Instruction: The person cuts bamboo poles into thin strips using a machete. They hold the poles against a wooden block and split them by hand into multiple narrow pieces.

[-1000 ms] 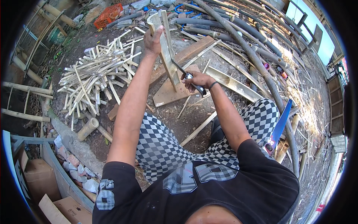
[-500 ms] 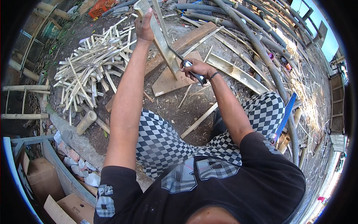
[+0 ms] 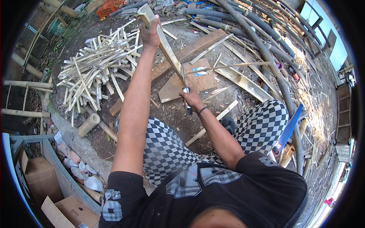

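Bamboo (image 3: 167,52): slants down from your left fingers (image 3: 155,22), clamped round it.
Knife (image 3: 186,90): gripped in your right fingers (image 3: 184,95).
Slip: sudden split may jerk it bodyward.

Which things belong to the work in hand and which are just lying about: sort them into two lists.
Likely part of the work:
split bamboo length, in the left hand
knife, in the right hand
thin bamboo strip beside it
wooden board below

Apparently just lying about:
blue handsaw
orange crate
cardboard box
bamboo stub
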`<action>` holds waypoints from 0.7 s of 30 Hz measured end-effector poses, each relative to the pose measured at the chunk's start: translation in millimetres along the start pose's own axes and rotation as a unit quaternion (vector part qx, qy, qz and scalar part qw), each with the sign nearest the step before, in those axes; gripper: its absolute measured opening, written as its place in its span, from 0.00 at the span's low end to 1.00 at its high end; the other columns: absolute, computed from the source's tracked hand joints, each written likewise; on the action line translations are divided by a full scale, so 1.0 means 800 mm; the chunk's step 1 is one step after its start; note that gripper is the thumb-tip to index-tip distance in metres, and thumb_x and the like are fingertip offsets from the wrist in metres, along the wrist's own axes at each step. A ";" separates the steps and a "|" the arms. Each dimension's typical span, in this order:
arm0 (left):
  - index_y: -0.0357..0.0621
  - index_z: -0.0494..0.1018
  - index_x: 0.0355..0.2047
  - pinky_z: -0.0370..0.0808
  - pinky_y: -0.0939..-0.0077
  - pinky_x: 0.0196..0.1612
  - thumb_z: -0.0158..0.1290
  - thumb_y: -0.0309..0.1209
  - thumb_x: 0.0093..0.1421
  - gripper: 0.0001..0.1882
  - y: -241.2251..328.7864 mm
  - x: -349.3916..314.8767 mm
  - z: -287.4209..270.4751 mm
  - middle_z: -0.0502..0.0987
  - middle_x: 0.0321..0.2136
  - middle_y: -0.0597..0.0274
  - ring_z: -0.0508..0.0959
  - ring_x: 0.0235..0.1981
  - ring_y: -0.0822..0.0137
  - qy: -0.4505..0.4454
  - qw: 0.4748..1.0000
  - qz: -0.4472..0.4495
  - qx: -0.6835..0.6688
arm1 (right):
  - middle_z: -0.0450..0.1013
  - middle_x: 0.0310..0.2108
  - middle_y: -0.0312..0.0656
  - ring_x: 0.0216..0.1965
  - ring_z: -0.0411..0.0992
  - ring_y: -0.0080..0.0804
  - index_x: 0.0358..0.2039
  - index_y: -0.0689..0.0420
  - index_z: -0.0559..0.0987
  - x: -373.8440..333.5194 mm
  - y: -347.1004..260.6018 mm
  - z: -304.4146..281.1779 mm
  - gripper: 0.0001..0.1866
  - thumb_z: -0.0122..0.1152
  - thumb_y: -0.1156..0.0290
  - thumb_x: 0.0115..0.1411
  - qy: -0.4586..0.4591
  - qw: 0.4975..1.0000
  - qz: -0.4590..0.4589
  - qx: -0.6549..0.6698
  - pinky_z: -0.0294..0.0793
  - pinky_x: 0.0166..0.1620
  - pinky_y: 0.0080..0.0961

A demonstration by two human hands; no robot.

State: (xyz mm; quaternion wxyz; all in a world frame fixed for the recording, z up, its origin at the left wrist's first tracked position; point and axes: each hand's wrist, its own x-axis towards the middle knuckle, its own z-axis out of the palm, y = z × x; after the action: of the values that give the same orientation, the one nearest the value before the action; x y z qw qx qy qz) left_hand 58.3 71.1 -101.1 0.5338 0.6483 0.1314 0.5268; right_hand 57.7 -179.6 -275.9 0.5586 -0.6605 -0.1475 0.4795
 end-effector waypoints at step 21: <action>0.33 0.78 0.46 0.77 0.68 0.51 0.58 0.31 0.58 0.18 0.108 -0.076 0.042 0.83 0.39 0.54 0.83 0.42 0.65 -0.220 0.971 -0.093 -0.021 | 0.73 0.19 0.51 0.23 0.76 0.48 0.43 0.65 0.72 -0.165 -0.291 -0.051 0.14 0.53 0.65 0.66 0.158 0.877 -0.422 -0.170 0.73 0.31 0.42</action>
State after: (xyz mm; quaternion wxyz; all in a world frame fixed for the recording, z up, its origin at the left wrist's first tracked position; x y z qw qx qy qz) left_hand 27.4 -26.4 -58.1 0.6101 0.7214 0.0598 0.3221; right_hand 103.8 -222.7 -13.0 0.6028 -0.6874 -0.4013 0.0558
